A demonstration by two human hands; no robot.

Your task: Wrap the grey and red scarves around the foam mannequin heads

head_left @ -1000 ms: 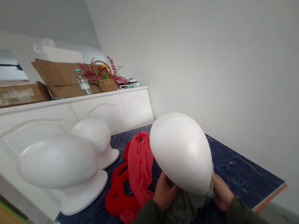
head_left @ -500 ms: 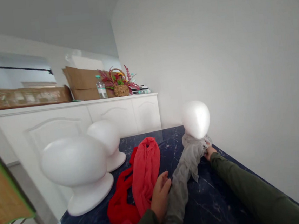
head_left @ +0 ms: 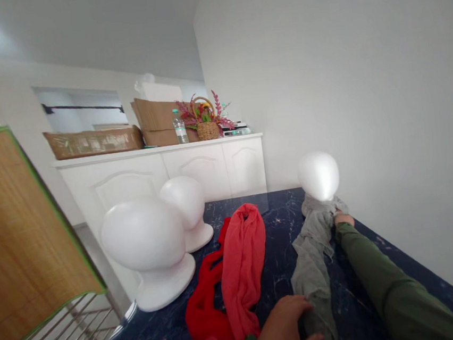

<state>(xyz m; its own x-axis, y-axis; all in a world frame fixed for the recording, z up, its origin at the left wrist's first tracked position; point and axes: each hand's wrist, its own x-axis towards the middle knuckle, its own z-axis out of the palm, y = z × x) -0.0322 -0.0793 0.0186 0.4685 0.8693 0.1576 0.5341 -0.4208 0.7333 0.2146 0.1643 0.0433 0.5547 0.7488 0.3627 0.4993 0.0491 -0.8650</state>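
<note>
Grey soft fabric scarf [head_left: 313, 252] lies stretched along dark blue marbled tabletop [head_left: 379, 262] | left hand [head_left: 288, 328] flat on near end, grip spread | right hand [head_left: 341, 216] at far end under white foam head [head_left: 318, 176], grip state unclear | red scarf [head_left: 236, 276] beside.

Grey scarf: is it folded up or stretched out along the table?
Stretched out. The grey scarf runs in a long strip from the left hand to the foam head, where the right hand meets it.
</note>
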